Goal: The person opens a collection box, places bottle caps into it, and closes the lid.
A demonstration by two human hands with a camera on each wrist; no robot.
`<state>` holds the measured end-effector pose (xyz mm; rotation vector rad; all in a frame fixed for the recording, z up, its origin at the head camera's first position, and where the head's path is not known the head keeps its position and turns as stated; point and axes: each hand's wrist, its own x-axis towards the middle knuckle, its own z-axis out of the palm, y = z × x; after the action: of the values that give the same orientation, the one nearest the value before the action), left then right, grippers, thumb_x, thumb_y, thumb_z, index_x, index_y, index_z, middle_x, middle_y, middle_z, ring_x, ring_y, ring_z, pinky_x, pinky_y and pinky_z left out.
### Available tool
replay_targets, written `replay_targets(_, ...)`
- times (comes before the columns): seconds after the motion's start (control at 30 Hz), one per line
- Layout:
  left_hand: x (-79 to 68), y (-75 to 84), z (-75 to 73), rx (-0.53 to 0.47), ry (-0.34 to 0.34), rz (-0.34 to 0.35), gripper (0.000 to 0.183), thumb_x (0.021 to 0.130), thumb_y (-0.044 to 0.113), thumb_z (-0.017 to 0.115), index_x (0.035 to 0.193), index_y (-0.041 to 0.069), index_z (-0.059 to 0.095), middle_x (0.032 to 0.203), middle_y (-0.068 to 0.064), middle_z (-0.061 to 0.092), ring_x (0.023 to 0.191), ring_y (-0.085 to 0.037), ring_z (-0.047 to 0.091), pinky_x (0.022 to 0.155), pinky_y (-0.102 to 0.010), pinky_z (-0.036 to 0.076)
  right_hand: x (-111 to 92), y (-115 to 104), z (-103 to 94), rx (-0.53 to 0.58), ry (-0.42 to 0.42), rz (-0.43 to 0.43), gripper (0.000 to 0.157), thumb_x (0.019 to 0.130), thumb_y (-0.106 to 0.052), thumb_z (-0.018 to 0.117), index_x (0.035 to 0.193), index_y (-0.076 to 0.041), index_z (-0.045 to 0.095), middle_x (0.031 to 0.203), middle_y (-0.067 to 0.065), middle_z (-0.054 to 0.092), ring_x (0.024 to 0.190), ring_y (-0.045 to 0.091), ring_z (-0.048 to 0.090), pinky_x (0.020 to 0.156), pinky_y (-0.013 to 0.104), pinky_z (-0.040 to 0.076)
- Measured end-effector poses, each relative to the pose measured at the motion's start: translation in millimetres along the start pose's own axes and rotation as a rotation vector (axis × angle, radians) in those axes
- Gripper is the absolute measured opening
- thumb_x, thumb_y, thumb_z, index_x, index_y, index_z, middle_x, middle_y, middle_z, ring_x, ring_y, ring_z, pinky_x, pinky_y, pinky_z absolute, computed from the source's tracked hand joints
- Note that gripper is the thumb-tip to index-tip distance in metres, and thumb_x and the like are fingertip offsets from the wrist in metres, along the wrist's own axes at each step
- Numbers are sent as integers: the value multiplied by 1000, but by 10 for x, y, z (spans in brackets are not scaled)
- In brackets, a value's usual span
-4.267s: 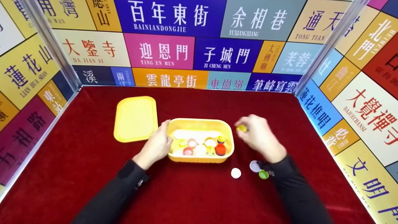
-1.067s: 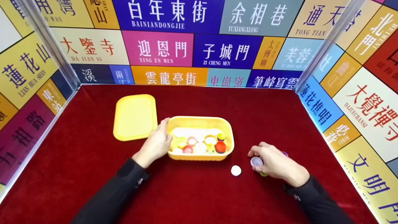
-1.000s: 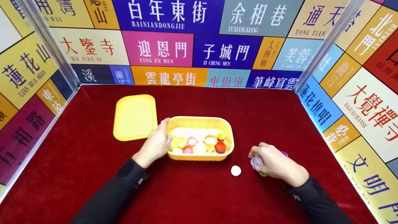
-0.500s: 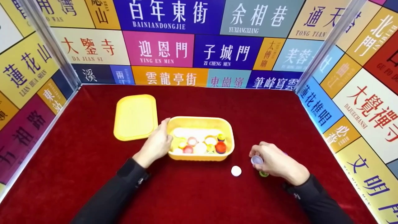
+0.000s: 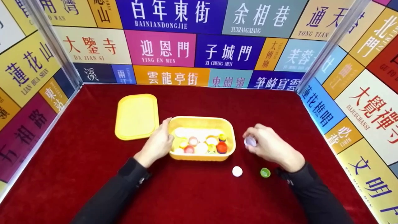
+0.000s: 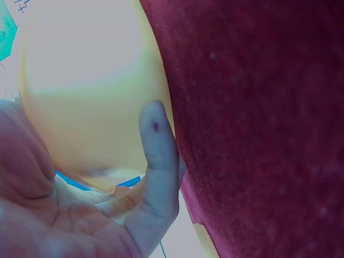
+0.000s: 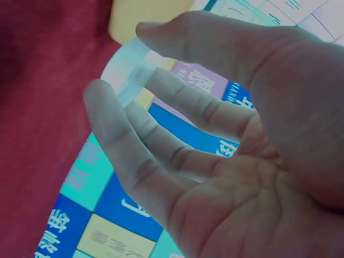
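Observation:
A yellow plastic box (image 5: 202, 157) stands mid-table with several bottle caps in it, among them a red cap (image 5: 221, 147). My left hand (image 5: 157, 141) grips the box's left end; in the left wrist view one finger lies along the yellow wall (image 6: 97, 113). To the right of the box, my right hand (image 5: 275, 146) pinches a pale lavender bottle cap (image 5: 250, 142) between thumb and fingers. The right wrist view has this cap (image 7: 121, 70) whitish at the fingertips. A white cap (image 5: 237, 171) and a green cap (image 5: 265, 172) lie on the cloth, nearer me.
A yellow lid (image 5: 136, 116) lies flat left of the box, behind my left hand. Dark red cloth (image 5: 192, 193) covers the table. Panels printed with Chinese characters (image 5: 228, 51) wall in the back and sides.
My right hand has picked up the lavender cap and moved it away from me and left, toward the box. The green cap is now fully uncovered. My left hand stays on the box.

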<state>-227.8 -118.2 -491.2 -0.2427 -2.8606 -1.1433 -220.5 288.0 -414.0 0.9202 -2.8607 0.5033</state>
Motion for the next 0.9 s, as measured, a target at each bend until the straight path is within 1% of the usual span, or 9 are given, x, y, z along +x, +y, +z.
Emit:
replay_targets(0.2, 14, 19, -5, 4, -12, -8, 71, 111, 4, 56, 177, -4, 33, 173, -32, 55, 159, -45, 60, 132, -59, 50, 237, -132, -32, 27, 67, -10, 23, 96, -4, 88, 118, -2, 84, 104, 17, 74, 92, 32, 70, 85, 48, 62)
replay_targets(0.3, 18, 23, -6, 7, -8, -9, 71, 110, 3, 56, 177, -4, 34, 172, -32, 55, 158, -46, 60, 131, -59, 51, 373, -198, 6, 44, 81, -31, 24, 97, -5, 88, 121, -2, 84, 106, 18, 74, 93, 33, 70, 85, 48, 62)
replay_targets(0.37, 18, 21, -4, 7, -8, -11, 71, 110, 3, 55, 177, -4, 33, 172, -32, 56, 158, -46, 61, 131, -59, 51, 465, -240, 46, 42, 77, -51, 25, 98, -6, 87, 122, -1, 83, 107, 19, 74, 93, 34, 69, 85, 47, 62)
replay_targets(0.5, 17, 14, 3, 5, -12, -18, 71, 110, 3, 55, 177, -3, 33, 173, -32, 55, 159, -45, 60, 131, -60, 51, 627, -307, 144, 23, 38, -98, 28, 96, -5, 88, 122, 2, 82, 108, 21, 73, 94, 35, 68, 87, 48, 62)
replay_targets(0.67, -1, 13, -1, 5, 1, -12, 71, 108, 3, 55, 176, -4, 35, 171, -32, 57, 157, -46, 61, 131, -59, 51, 792, -385, 283, 5, -51, -137, 30, 94, -6, 91, 122, 2, 82, 108, 22, 72, 96, 37, 67, 89, 50, 63)
replay_targets(0.77, -5, 10, -2, 3, 13, -6, 71, 108, 2, 56, 176, -4, 36, 170, -32, 57, 157, -45, 61, 131, -58, 51, 867, -432, 355, -2, -100, -155, 29, 95, -6, 91, 122, 2, 82, 110, 22, 73, 98, 37, 67, 90, 50, 64)
replay_targets(0.9, -11, -4, 8, 9, 11, -8, 71, 108, 3, 57, 176, -4, 36, 170, -32, 58, 155, -45, 63, 129, -58, 53, 920, -480, 412, -1, -150, -161, 31, 97, -7, 90, 126, 3, 81, 114, 22, 74, 99, 35, 66, 91, 47, 65)
